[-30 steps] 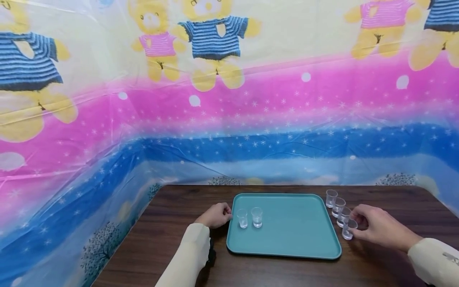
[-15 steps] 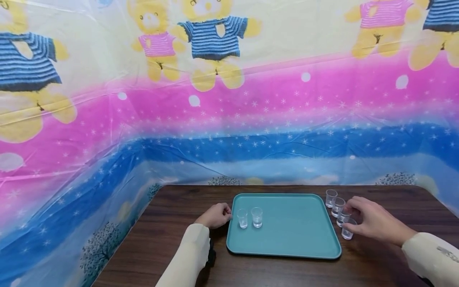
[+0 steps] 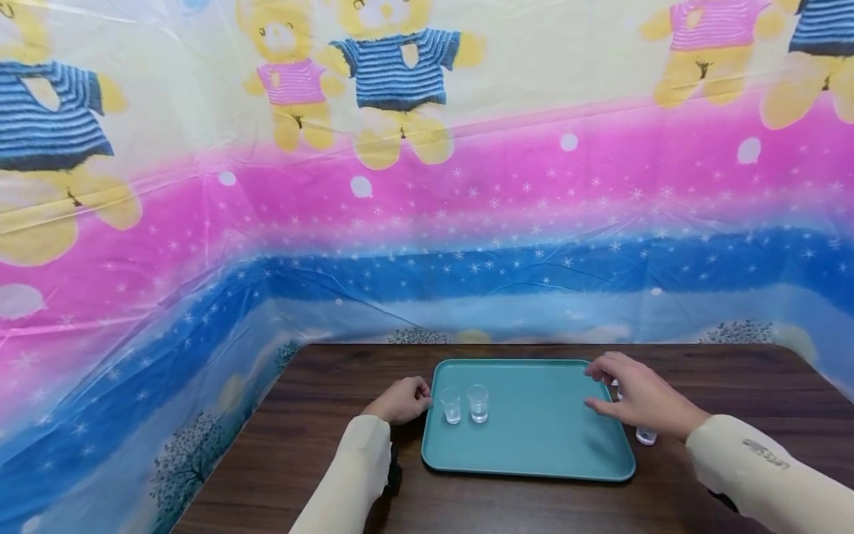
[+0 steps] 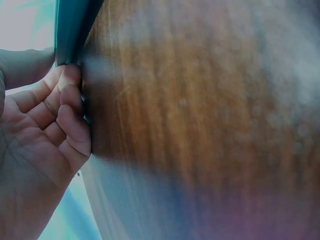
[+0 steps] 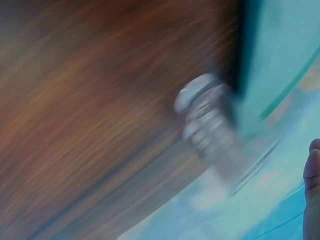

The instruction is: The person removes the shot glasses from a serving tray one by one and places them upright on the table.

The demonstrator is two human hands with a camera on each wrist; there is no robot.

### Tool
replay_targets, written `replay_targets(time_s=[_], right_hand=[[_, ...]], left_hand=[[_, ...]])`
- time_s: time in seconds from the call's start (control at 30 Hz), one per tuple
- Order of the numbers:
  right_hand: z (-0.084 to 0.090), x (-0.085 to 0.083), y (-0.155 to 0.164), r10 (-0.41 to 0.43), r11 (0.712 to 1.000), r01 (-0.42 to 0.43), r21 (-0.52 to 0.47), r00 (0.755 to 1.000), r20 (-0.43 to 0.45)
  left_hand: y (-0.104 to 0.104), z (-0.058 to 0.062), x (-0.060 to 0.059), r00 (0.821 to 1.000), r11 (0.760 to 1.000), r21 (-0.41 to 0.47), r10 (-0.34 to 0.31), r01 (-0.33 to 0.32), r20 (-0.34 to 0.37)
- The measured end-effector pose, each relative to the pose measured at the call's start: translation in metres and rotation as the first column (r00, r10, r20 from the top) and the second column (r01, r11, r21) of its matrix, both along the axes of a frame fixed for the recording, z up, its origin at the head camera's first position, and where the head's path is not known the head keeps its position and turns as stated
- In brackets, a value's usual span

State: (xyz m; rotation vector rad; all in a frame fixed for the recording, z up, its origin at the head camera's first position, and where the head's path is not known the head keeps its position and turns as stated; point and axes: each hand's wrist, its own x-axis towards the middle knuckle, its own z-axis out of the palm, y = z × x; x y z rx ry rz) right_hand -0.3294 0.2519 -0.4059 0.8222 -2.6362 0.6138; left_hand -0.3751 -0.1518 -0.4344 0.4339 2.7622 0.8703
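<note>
Nearest the viewer, two cream-sleeved forearms reach onto a dark brown wood-grain table (image 3: 320,415), and between them lies a flat teal plastic tray with rounded corners (image 3: 534,437). At the tray's left edge the left hand (image 3: 400,401) rests on the tabletop with its fingers (image 4: 70,100) curled loosely against the teal rim — judging by that contact it steadies the tray, though the fingers close round nothing. Just inside that rim two small clear plastic shot cups (image 3: 465,405) stand upright side by side, set close to the left so that most of the tray floor stays bare. Over the tray's right rim the right hand (image 3: 634,400) hovers, fingers bent and thumb apart; whether it pinches a cup I cannot tell, since the hand hides its own fingertips and the wrist view is blurred with motion. Below that hand one more clear cup (image 3: 645,436) stands on the wood just beside the tray's right edge, and a sliver of another peeps out behind the knuckles — a blurred row of cups (image 5: 207,120) shows by the tray edge in the right wrist view. Beyond the table's far edge a glossy plastic sheet printed with yellow teddy bears above pink and blue starred bands (image 3: 427,185) curtains the room on two sides.
</note>
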Motion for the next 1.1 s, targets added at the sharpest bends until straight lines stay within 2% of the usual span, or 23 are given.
replay_targets(time_s=[0.33,0.63,0.8,1.1], right_hand=[[-0.003,-0.015,-0.062,0.055,0.996,-0.051,-0.074,0.997,0.052],[-0.007,-0.018,-0.109,0.093,0.993,-0.081,-0.092,0.986,0.136],[-0.01,-0.018,-0.125,0.104,0.993,-0.092,-0.074,0.98,0.17],[-0.015,-0.022,-0.143,0.117,0.989,-0.096,-0.109,0.971,0.207]], left_hand=[[0.002,-0.002,-0.001,1.0,1.0,0.014,-0.002,0.002,0.001],[0.003,-0.005,0.0,1.0,1.0,0.015,-0.008,0.008,0.009],[0.005,-0.007,0.001,1.0,1.0,0.013,-0.004,0.004,0.011],[0.0,-0.003,0.0,1.0,1.0,0.004,0.004,-0.004,-0.006]])
